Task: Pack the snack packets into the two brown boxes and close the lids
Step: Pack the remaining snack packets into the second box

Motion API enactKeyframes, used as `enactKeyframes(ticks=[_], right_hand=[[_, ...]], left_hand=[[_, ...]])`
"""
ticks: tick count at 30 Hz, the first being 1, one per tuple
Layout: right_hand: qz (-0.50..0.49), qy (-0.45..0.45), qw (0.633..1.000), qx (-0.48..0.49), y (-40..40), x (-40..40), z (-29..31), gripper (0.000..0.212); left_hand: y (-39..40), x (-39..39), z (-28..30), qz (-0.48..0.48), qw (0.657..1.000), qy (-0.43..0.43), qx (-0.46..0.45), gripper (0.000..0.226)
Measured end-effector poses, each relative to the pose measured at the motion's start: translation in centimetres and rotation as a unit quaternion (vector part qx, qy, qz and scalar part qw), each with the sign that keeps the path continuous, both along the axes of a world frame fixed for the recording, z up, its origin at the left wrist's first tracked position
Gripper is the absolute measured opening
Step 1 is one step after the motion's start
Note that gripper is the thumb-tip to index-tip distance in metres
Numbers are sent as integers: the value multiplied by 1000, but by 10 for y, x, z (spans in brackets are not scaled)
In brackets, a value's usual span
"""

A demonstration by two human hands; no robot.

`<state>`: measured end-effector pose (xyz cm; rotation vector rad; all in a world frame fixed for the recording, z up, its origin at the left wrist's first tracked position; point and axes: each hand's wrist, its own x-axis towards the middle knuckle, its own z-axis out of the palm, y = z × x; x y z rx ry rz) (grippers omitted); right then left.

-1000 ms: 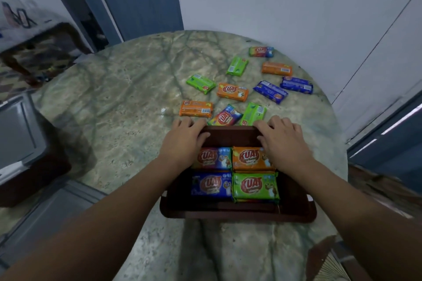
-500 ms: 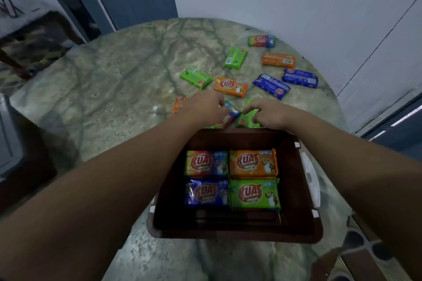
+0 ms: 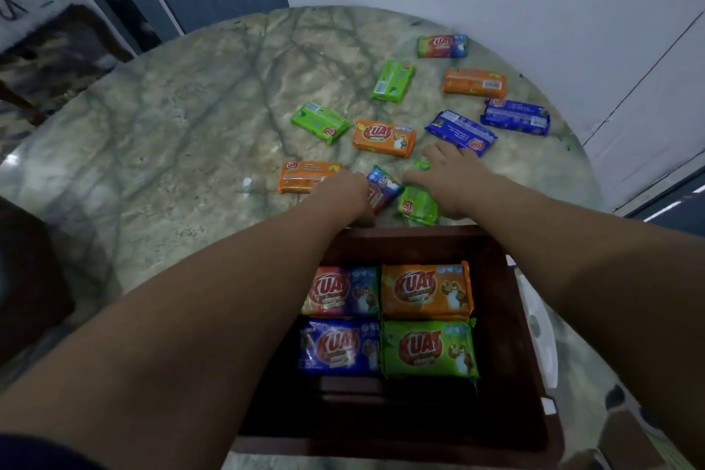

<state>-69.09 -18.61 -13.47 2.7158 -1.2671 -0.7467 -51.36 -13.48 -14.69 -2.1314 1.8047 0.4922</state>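
Marble-topped and round, the table (image 3: 171,133) is carrying an open brown box (image 3: 507,317) at six o'clock, with four snack packets (image 3: 427,290) lying flat inside in a two-by-two block. Both hands are reaching just past the box's far rim — the left hand (image 3: 349,195) is curling on a blue packet (image 3: 383,187) beside an orange one (image 3: 305,175), while the right hand (image 3: 454,179) is lying spread on a green packet (image 3: 417,204). More packets are lying scattered toward one o'clock.
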Motion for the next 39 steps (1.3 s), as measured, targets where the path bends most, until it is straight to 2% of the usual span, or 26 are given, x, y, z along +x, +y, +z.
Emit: enactKeyframes(ticks=[4,7,11,15,21,23,26,28,32,35,39], right_hand=[[30,28,999,-11,-2,6,4,68],[-10,15,1000,11,1,3,14,75],[-97,-130,986,24,13,-4,25,86],[-133,-257,957,-4,31,-3,36,87],[-151,-349,924,-41,75,-4,53,85],[-148,-389,908,-58,101,-8,55,83],[-129,-426,894,-50,140,-18,53,80],[-109,-411,905,-31,162,-27,50,78],[-64,-317,946,35,185,-44,50,81],[-26,-240,970,35,193,-55,49,83],[26,-181,983,-19,202,-59,36,85]], left_hand=[[4,1,4,27,999,37,-19,70],[8,5,12,73,993,81,-37,69],[19,18,23,127,974,163,-89,85],[40,26,43,148,946,201,-206,90],[102,31,75,129,890,209,-384,61],[130,31,78,87,888,205,-402,59],[171,31,72,22,912,189,-363,66],[194,27,66,-28,932,173,-317,70],[220,20,48,-119,966,100,-209,82],[227,17,36,-184,964,6,-194,85],[227,16,33,-205,962,-32,-179,87]])
